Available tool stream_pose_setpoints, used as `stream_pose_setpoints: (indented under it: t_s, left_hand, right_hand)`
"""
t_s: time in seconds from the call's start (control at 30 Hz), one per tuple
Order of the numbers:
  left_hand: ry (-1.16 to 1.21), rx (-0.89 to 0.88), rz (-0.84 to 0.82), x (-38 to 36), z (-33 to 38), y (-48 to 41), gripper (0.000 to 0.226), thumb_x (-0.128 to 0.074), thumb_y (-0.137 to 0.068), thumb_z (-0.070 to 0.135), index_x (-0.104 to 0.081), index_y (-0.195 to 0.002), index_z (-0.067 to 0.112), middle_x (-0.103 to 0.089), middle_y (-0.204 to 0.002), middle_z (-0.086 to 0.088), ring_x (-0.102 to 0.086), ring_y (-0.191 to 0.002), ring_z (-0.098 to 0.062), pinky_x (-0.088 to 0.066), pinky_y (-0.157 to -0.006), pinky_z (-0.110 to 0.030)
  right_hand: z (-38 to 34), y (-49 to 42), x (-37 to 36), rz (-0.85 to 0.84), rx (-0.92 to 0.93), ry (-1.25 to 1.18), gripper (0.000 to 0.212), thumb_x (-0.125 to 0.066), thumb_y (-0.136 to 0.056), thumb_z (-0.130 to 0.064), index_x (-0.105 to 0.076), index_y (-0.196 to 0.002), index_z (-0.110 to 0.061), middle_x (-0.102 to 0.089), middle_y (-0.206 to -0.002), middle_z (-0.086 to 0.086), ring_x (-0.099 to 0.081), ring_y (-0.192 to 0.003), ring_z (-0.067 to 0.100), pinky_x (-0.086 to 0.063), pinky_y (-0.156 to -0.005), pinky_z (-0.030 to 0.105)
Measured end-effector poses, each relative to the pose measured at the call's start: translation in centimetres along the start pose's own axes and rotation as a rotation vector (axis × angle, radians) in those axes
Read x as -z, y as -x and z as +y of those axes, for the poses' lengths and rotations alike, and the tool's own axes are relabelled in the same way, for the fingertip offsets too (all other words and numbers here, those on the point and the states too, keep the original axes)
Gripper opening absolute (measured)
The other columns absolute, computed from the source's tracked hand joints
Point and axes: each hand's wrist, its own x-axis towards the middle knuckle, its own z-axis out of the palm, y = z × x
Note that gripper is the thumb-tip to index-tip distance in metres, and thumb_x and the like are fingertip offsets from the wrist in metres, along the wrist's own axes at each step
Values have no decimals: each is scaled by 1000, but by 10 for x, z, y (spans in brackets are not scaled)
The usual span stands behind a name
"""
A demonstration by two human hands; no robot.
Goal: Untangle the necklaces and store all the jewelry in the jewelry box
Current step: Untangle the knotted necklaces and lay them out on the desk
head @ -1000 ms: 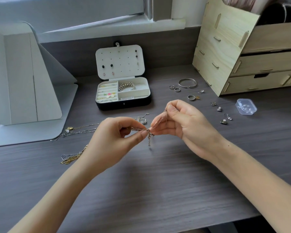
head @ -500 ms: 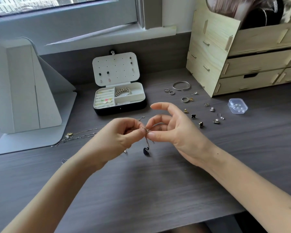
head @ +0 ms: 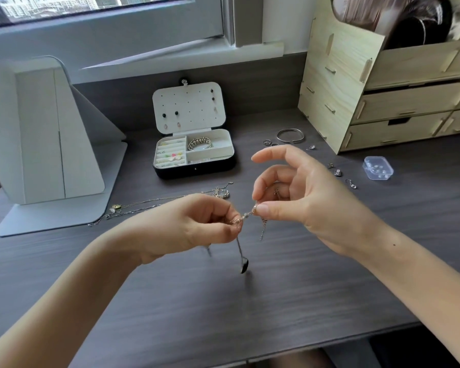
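Head cam, looking down at a dark grey wood-grain desk. Both hands are up over the middle of it, working on a thin rose-gold chain necklace. The left hand has its fingers curled in and pinches the chain between thumb and fingertip. The right hand pinches the other side between thumb and a finger, with the index finger lifted clear above. The two pinches are really close together, with just a short bit of chain stretched between them. Two loose ends dangle below, and the longer one carries a small dark pendant hanging just over the desk.

Further back and a bit left sits the open black jewelry box with white lining. Its lid stands upright with a few studs pinned in it. A beaded bracelet lies in the far right compartment, and small colourful pieces sit in the ring rolls on the left side.

A couple more fine silver and gold chains lie on the desk left of the hands, still looking tangled. Past the right hand are a silver bangle, some small rings, a few loose earrings and a little clear plastic case.

A pale wooden drawer organiser fills the far right and a white folding stand the far left.
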Motion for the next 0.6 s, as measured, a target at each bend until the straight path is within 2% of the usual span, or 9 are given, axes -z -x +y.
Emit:
stream_pose_setpoints:
  t_s: [0.07, 0.17, 0.27, 0.37, 0.47, 0.6]
  left_hand:
    - [-36, 4, -22, 1, 6, 5, 15, -63, -69, 41, -63, -71, 26, -48, -69, 4, -39, -67, -10, -31, -67, -30]
    - [-125, -3, -46, 2, 15, 13, 17, -64, -69, 42, -64, -73, 25, -50, -67, 3, -41, -64, -11, -35, -63, -27]
    - [-251, -43, -67, 2, 28, 22, 9, -65, -73, 36, -64, -74, 27, -41, -60, 4, -35, -57, -11, -33, -57, -25]
    - [-470, -76, -7, 1, 32, 24, 9, -69, -78, 28, -64, -72, 31, -35, -54, 9, -32, -50, -7, -29, -50, -16]
    - [-673, -27, 79, -3, 21, 15, 6, -67, -77, 32, -62, -75, 32, -43, -58, 11, -39, -54, -6, -30, -50, -16]
    - [-823, 51, 151, -2, -4, -4, 5, -65, -81, 36, -60, -82, 34, -51, -62, 15, -48, -61, 0, -34, -54, -13]
  right_hand:
    - [-7, 4, 3, -26, -13, 20, 55, -68, -72, 15, -51, -113, -19, -61, -75, -1, -55, -68, 15, -50, -64, 24]
    - [-18, 13, 6, -86, -24, 23, 56, -69, -65, 5, -53, -113, -18, -63, -77, -2, -57, -66, 14, -49, -60, 24]
    - [-28, 22, 8, -137, -33, -42, 53, -68, -63, 5, -56, -110, -17, -64, -77, 0, -57, -63, 14, -46, -51, 22]
    - [-29, 25, 9, -156, -97, -25, 53, -69, -63, 9, -58, -108, -16, -64, -77, 3, -57, -62, 17, -43, -45, 23]
    - [-13, 21, 7, -120, -252, 87, 49, -68, -70, 17, -56, -108, -13, -63, -77, 5, -58, -59, 16, -40, -43, 23]
    - [14, 14, 5, -77, -372, 213, 42, -66, -73, 14, -56, -102, -15, -62, -77, 4, -55, -54, 15, -40, -43, 26]
